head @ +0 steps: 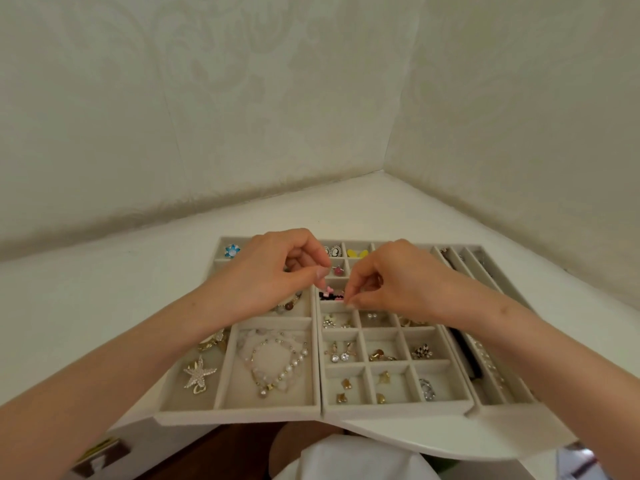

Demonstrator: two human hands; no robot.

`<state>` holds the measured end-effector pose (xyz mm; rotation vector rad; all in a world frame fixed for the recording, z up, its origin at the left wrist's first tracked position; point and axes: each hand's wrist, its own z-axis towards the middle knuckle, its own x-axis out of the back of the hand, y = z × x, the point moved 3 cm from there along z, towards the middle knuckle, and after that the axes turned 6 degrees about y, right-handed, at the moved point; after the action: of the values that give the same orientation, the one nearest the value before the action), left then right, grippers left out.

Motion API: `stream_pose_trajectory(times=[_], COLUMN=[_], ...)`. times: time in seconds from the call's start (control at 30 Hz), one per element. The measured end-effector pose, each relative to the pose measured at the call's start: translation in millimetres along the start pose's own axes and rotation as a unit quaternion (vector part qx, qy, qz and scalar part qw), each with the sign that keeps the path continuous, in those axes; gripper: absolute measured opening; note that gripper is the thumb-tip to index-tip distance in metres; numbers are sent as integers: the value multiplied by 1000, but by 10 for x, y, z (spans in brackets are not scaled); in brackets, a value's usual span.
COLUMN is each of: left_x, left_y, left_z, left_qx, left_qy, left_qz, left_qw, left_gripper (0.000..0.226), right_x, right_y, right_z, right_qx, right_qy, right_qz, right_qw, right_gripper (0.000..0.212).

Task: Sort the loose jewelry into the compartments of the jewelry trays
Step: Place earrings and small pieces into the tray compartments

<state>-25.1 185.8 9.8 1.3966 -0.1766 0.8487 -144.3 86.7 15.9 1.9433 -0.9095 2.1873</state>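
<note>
Left hand (273,268), right hand (398,278): pink pieces (325,289) (pinched)

1. The left wall (207,98) and the right wall (519,116) meet in a corner, and both carry pale cream wallpaper with a faint floral pattern.
2. The white bench (104,289) fills that corner, and its front edge curves at the lower right.
3. Dark brown wood (214,452) shows below its front edge.
4. The light is soft and even.

Pearl necklace (290,370) coiled in left tray (239,414) — front compartment.
</note>
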Motion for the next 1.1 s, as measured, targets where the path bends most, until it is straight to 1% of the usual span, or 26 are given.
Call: stream_pose_trajectory(times=[0.1,0.17,0.3,0.4,0.57,0.83,1.0,1.1], left_x=[-16,-27,-19,3,16,24,8,-2], left_y=[8,-9,-32,-16,-1,41,29,17], left_z=[1,0,-3,-3,-9,-14,12,20], left_qx=[0,3,4,0,-1,-7,-4,-3], left_qy=[-2,-9,-12,-1,3,3,4,2], left_qz=[0,-3,-4,1,6,18,13,15], left_qw=[1000,1000,1000,1000,1000,1000,1000,1000], left_gripper=[6,7,7,7,7,6,7,7], right_x=[-86,-131,-169,-178,-161,-49,-91,-130], right_y=[-107,-176,-238,-245,-226,-185,-215,-272], right_z=[-15,-12,37,58,76,46,33,50], right_qx=[32,50,69,64,47,18,40,63], right_qy=[-22,-19,-14,-27,-36,-25,-45,-36], right_qz=[-103,-162,-217,-221,-197,-142,-187,-233], right_qw=[994,985,974,973,979,989,981,970], right_gripper=[11,14,14,13,12,13,15,13])
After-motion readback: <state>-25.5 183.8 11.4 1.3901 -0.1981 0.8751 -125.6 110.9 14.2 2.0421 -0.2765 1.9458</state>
